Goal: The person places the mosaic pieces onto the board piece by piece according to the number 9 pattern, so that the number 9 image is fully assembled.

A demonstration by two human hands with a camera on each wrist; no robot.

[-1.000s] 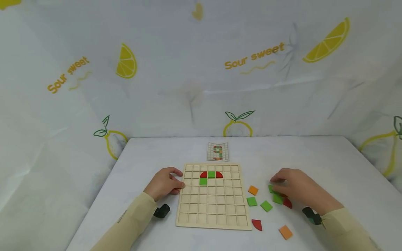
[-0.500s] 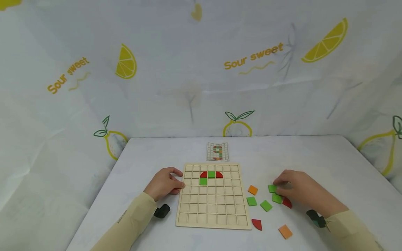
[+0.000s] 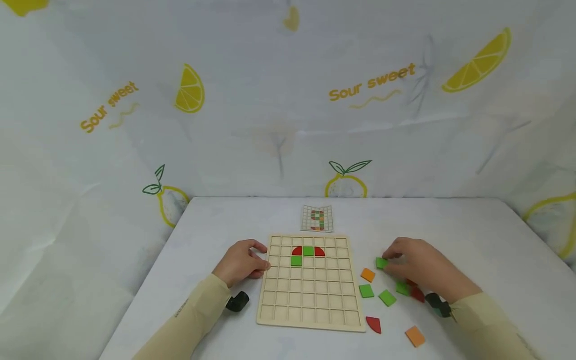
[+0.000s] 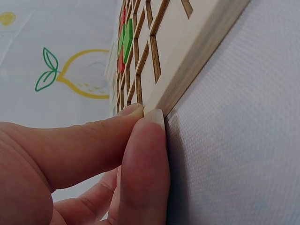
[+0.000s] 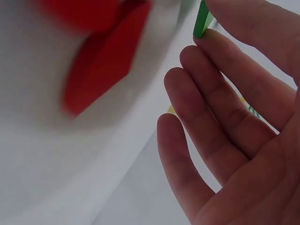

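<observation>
The wooden grid board (image 3: 310, 300) lies flat, holding a green square tile (image 3: 308, 251) between two red quarter-round tiles (image 3: 297, 250), with another green tile (image 3: 297, 261) one row lower. At its left edge my left hand (image 3: 240, 262) grips the rim; the left wrist view shows thumb and finger (image 4: 145, 164) meeting on the wooden edge (image 4: 197, 61). Right of the board, my right hand (image 3: 416, 262) pinches a green square tile (image 3: 381, 263) between thumb and index finger. The other fingers (image 5: 206, 122) extend loosely in the right wrist view.
Loose tiles lie right of the board: orange squares (image 3: 368, 275), green squares (image 3: 387, 298) and red quarter-rounds (image 3: 374, 325). Some are partly hidden under my right hand. A small printed pattern card (image 3: 317, 218) lies behind the board, before a lemon-printed cloth backdrop (image 3: 252, 100).
My right hand has picked up a green tile from the pile and moved slightly left with it. My left hand keeps its grip on the board. The head view has shifted a little.
</observation>
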